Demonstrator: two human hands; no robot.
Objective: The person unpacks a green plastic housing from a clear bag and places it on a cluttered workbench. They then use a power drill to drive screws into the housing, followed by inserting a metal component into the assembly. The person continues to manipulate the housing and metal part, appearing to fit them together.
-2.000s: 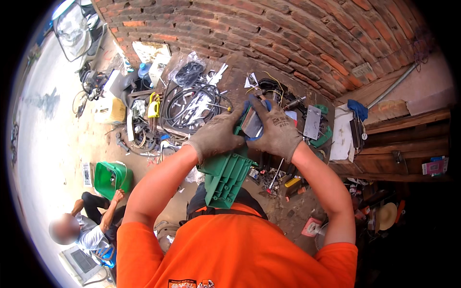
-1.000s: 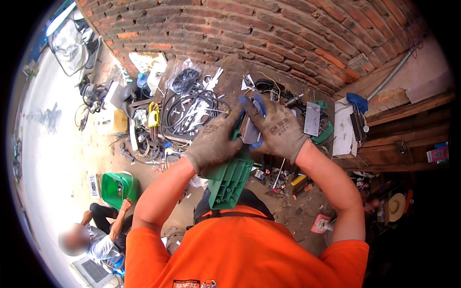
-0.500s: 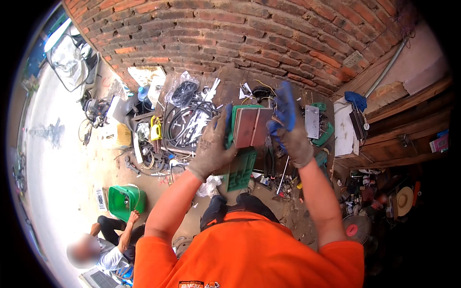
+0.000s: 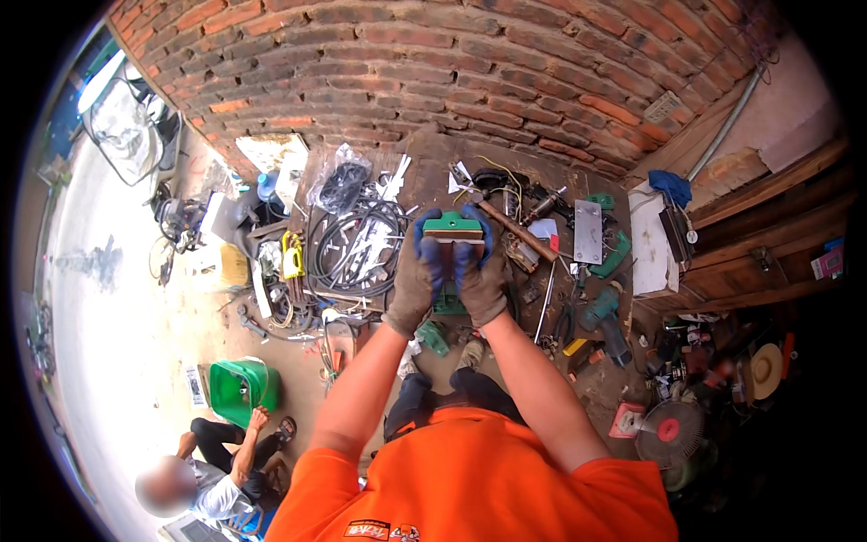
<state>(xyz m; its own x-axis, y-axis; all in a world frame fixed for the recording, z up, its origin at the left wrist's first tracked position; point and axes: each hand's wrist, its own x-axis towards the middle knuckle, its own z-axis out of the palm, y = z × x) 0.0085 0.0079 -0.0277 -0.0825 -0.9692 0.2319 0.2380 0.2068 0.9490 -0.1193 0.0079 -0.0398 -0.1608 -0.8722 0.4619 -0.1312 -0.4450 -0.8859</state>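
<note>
Squarely between hands (image 4: 416, 282) (image 4: 482, 282), green block (image 4: 452, 222)

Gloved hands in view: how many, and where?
2: the left hand and the right hand, at either side of the green piece, holding it. No others show.

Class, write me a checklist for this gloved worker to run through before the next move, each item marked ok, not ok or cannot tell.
1. Left hand, in a brown-and-blue glove, on the green rectangular block with a brown face: ok.
2. Right hand, gloved alike, on the block's other side: ok.
3. Block's parts fastened together: cannot tell; the gloves cover its sides.
4. Brown flat-topped workbench tidy: not ok; it is strewn with things, including a long brown stick and a grey rectangular metal plate.
5. Seated person in a light grey shirt, beside the green plastic bucket, apart from the hands: ok.
</note>
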